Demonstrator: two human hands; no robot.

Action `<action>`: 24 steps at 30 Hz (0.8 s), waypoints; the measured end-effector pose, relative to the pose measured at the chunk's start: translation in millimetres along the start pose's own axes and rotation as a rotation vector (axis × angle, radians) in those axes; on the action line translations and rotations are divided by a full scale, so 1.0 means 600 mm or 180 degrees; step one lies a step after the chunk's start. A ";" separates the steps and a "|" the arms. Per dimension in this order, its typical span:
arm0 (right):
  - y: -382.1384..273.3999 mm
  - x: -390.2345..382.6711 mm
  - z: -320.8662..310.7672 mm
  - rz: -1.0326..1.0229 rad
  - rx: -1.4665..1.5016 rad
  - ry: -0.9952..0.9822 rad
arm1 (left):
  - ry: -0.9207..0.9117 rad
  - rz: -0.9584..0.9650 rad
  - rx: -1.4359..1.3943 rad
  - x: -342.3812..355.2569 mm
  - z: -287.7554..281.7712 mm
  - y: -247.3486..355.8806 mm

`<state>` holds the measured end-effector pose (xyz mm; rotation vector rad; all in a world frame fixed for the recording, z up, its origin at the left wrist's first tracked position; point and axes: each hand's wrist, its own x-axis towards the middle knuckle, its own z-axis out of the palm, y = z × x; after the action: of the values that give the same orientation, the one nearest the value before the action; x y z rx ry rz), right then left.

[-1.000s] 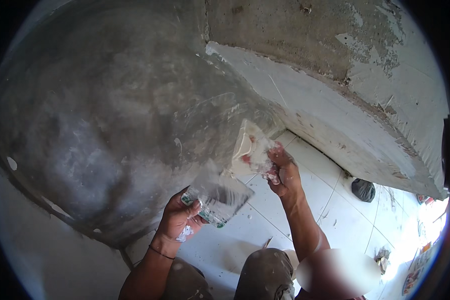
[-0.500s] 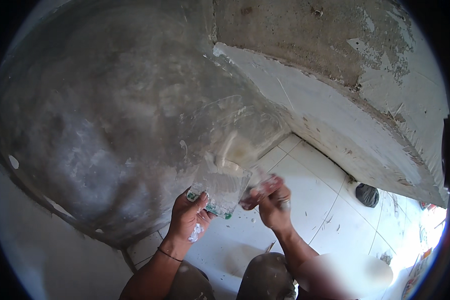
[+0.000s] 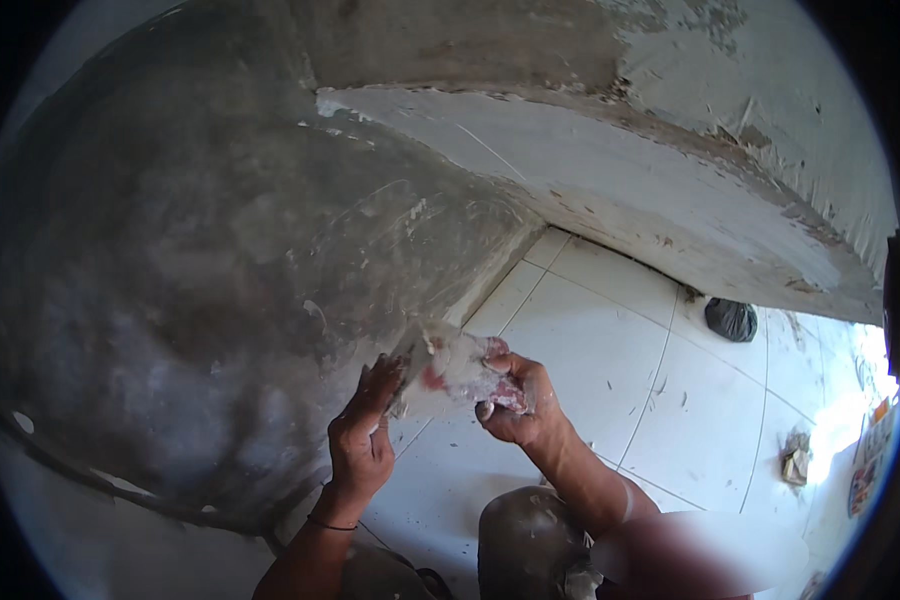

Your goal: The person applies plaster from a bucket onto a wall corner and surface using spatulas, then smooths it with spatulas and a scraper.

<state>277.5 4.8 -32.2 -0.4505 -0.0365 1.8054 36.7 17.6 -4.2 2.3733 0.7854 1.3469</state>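
My left hand [image 3: 363, 435] grips a flat, clear putty scraper [image 3: 410, 360], now tilted nearly edge-on, so its green edge is hidden. In my right hand [image 3: 525, 405] is a second putty scraper with a red handle [image 3: 510, 392], smeared with white putty, pinched between thumb and fingers. The two scrapers meet or overlap in front of me, and motion blurs where they touch. White paste clings to my right thumb.
A grey plastered wall [image 3: 190, 300] curves along the left. Overhead right is a whitish sloping slab [image 3: 610, 180]. White floor tiles [image 3: 600, 330] lie below, with a black plastic bag [image 3: 731, 319] and a crumpled brown scrap [image 3: 796, 458] at right.
My right hand has brought the red scraper left against the clear one. The clear scraper has turned from face-up to nearly edge-on. The view has shifted rightward.
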 end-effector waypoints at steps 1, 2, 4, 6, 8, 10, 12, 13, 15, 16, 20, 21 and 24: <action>-0.006 0.010 -0.003 -0.0120 0.0086 -0.0178 | 0.0138 -0.0245 0.0113 0.002 0.002 -0.002; -0.018 0.014 -0.005 -0.0297 0.0171 -0.0447 | 0.0088 -0.0219 0.0125 -0.001 0.004 -0.007; -0.039 0.046 0.001 -0.0522 0.0386 -0.0372 | -0.0410 -0.0502 0.0399 -0.022 0.002 -0.024; -0.069 0.090 -0.005 -0.0766 0.0606 -0.0287 | -0.0595 -0.0803 0.0405 -0.040 0.003 -0.042; -0.109 0.149 -0.030 -0.1451 0.0045 -0.0700 | -0.0670 -0.1123 0.0448 -0.043 0.009 -0.058; -0.141 0.211 -0.041 -0.1702 0.0030 -0.1014 | -0.0682 -0.1146 0.0615 -0.051 0.012 -0.082; -0.165 0.277 -0.045 -0.1977 0.0015 -0.1306 | -0.0639 -0.1301 0.0732 -0.058 0.018 -0.100; -0.174 0.311 -0.042 -0.2244 0.0281 -0.1072 | -0.0701 -0.1245 0.0768 -0.060 0.024 -0.107; -0.187 0.356 -0.016 -0.2497 0.0606 -0.0877 | -0.0845 -0.1490 0.0851 -0.066 0.032 -0.122; -0.191 0.367 -0.001 -0.2574 0.0815 -0.0685 | -0.0833 -0.1407 0.0834 -0.071 0.036 -0.130; -0.211 0.397 0.059 -0.2943 0.1469 -0.0171 | -0.0903 -0.1470 0.0722 -0.077 0.042 -0.151; -0.212 0.403 0.069 -0.3208 0.1557 -0.0045 | -0.0908 -0.1452 0.0752 -0.079 0.038 -0.154; -0.207 0.411 0.091 -0.3667 0.1512 -0.0423 | -0.0866 -0.1462 0.0776 -0.092 0.023 -0.165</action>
<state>322.8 282.3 -19.9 0.0661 0.0374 0.6594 -5.1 65.0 -99.4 2.2794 1.3647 0.7631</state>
